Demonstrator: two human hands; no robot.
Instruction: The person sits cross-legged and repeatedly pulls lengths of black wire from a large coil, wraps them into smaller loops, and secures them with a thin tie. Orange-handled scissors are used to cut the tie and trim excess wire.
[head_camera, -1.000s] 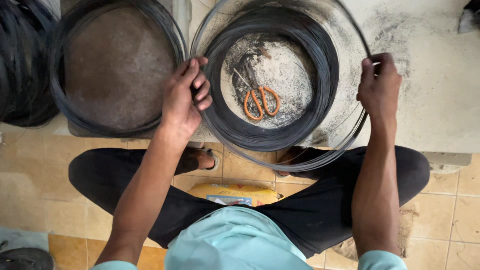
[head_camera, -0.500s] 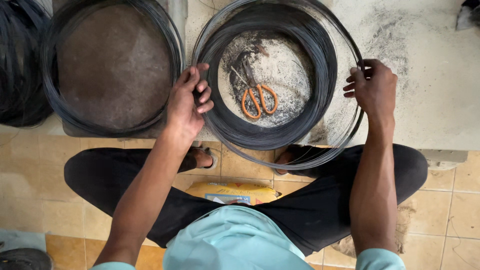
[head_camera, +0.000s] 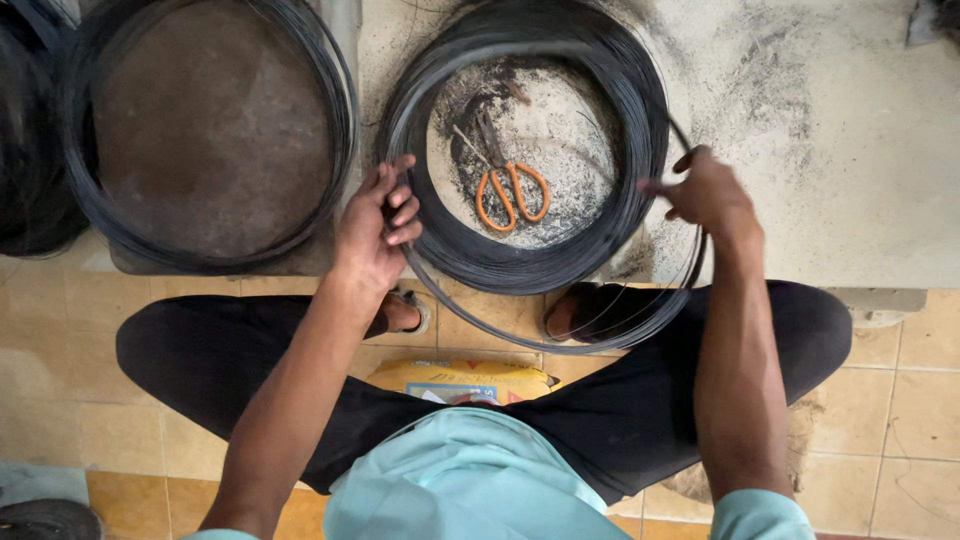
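Observation:
A thick coil of black wire (head_camera: 540, 262) lies on a dusty pale slab (head_camera: 830, 180). Orange-handled scissors (head_camera: 510, 190) lie inside the coil. A few loose loops of wire (head_camera: 600, 335) are pulled off the coil toward me and hang over my lap. My left hand (head_camera: 378, 228) grips these loops at the coil's left side. My right hand (head_camera: 708, 195) pinches the same loops at the right side, fingers closed around the strands.
A second ring of black wire (head_camera: 330, 130) circles a round brown surface on the left. More dark wire (head_camera: 30, 200) lies at the far left edge. I sit cross-legged on tan floor tiles (head_camera: 900, 400), a yellow packet (head_camera: 460, 378) between my legs.
My right hand moved left and slightly down along the loose loops, closer to the coil. My left hand shifted a little lower on the left side. The loops tightened inward.

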